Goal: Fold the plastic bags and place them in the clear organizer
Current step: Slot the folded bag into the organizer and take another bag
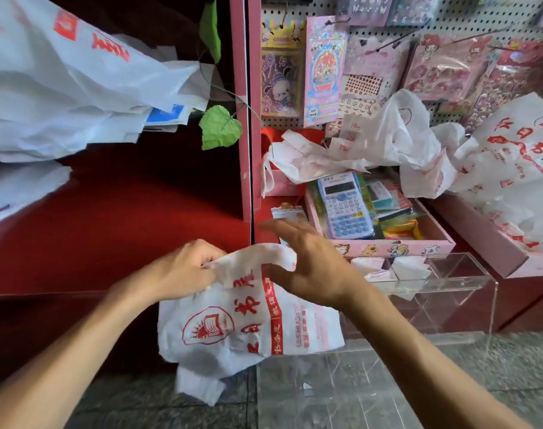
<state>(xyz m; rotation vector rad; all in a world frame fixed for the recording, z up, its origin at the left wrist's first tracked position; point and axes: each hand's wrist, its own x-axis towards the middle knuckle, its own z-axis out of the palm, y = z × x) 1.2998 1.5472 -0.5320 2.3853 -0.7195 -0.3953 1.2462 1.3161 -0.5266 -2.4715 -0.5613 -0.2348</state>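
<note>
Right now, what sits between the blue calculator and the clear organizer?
In the head view, the pink tray's cartoon-printed front wall separates the calculator from the clear organizer.

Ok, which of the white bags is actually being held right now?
The red-printed bag at the bottom centre: the left hand pinches its top edge and the right hand rests over it. The others lie loose above the pink tray.
</note>
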